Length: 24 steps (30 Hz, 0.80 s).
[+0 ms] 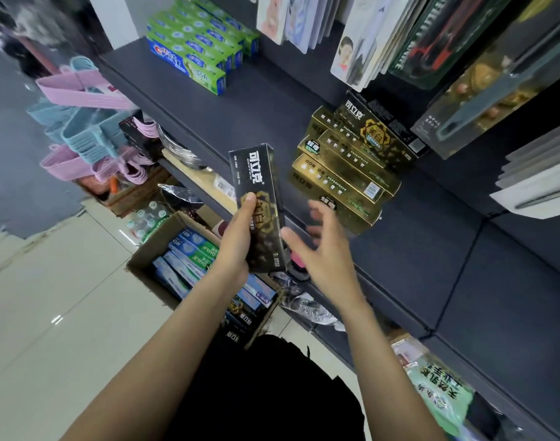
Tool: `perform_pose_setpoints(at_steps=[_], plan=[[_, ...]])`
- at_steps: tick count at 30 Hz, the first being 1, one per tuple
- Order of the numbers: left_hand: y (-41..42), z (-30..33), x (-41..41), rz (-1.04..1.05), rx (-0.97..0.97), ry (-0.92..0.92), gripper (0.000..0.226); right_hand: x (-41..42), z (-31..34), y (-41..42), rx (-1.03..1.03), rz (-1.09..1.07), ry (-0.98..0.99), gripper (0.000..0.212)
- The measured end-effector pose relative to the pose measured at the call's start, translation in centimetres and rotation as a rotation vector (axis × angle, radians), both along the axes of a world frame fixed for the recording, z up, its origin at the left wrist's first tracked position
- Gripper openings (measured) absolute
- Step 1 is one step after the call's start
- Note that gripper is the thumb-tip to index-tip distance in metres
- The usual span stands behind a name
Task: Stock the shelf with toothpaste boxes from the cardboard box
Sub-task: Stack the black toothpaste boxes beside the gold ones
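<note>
Above the front edge of the dark shelf (272, 100), the left hand (240, 240) grips a black-and-gold toothpaste box (259, 205) by its lower half, thumb across the printed face and fingers wrapped behind. The box stands nearly upright, apart from the shelf board. The right hand (323, 246) hovers just beside it, fingers spread and relaxed, holding nothing.

Judging by its shape, the box is light, stiff thin card: long, narrow and glossy. It should slide readily on the shelf board but dent if squeezed hard at the middle. A hold across the two long sides near one end, as now, looks sound, and it leaves the far end free to lead onto the shelf.

Toward the back of the shelf, a stack of gold boxes (345, 173) lies with one black-and-gold box leaning on top; the new one probably belongs there. Near the shelf's far left corner sits a block of green-and-blue boxes (196, 49).

Below, on the floor, the cardboard box (158, 249) is partly hidden by both forearms, so how many boxes remain cannot be counted. The fingers of the left hand behind the box are out of sight. The right hand is blurred. Hanging packets (383, 36) above are cut off by the upper edge.
</note>
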<state>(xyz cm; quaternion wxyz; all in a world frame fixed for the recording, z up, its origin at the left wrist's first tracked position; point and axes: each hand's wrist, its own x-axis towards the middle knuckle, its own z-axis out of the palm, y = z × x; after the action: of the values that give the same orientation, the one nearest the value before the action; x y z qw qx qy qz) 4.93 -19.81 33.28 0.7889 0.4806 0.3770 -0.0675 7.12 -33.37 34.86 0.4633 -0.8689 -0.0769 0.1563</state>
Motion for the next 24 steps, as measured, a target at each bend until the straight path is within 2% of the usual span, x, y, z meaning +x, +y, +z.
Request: perform_pose_setpoints(at_steps=[3,5,7,10,13,15,17,19,24], plan=[[-2.1,1.3,0.3,-0.079,-0.112,-0.123,0.053,-0.1,1.2,0.3,-0.089,0.034,0.010,0.070],[-3.4,1.7,0.6,-0.109,-0.169,-0.200,0.055,0.3,2.4,-0.4,-0.284,-0.019,-0.193,0.064],[-4.0,1.5,1.1,-0.161,-0.082,-0.262,0.044,0.8,3.0,-1.7,-0.440,-0.076,-0.500,0.058],[-3.8,0.0,2.5,-0.315,0.190,-0.292,0.042,3.0,2.0,-3.9,-0.546,-0.104,-0.719,0.057],[-2.9,-2.2,4.3,-0.519,0.891,-0.407,0.051,7.1,0.5,-5.9,-0.731,-0.066,-0.847,0.059],[-2.2,-3.9,5.8,-0.640,1.227,-0.407,0.057,10.2,-0.4,-6.4,-0.822,-0.045,-0.883,0.059],[-1.8,-4.7,6.7,-0.782,1.369,-0.335,0.061,12.6,-1.3,-6.6,-0.855,-0.045,-0.900,0.055],[-1.7,-4.9,7.3,-0.873,1.427,-0.300,0.065,14.8,-2.4,-6.5,-0.907,-0.103,-0.863,0.052],[-1.6,-4.5,7.8,-0.895,1.422,-0.293,0.064,15.1,-3.2,-5.8,-0.980,-0.226,-0.787,0.061]])
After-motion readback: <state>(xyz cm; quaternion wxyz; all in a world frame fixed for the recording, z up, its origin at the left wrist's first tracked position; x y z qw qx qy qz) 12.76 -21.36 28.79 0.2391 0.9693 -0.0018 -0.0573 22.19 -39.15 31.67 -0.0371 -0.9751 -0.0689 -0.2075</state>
